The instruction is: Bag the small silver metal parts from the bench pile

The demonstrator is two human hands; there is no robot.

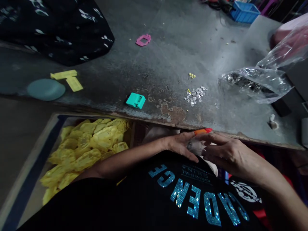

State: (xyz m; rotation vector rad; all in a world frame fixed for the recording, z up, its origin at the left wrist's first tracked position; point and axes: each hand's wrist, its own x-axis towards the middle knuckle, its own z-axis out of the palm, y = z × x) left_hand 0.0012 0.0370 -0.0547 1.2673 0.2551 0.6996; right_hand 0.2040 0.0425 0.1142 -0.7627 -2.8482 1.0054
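My left hand and my right hand meet in front of my body, just below the table's front edge. Between them is a small greyish, see-through piece, partly covered by the fingers; its kind is unclear. My left thumb and fingers are around its left side, while curled right fingers touch it from the other side. An orange, red-tipped piece lies along my left index finger; whether it is worn or held I cannot tell. On the table nearby are small silvery metal parts and a turquoise plastic block.
A crate of yellow plastic parts stands at lower left. On the grey table lie a pink frame, yellow strips, a round lid-like disc, dark patterned cloth, a clear bag and a blue basket.
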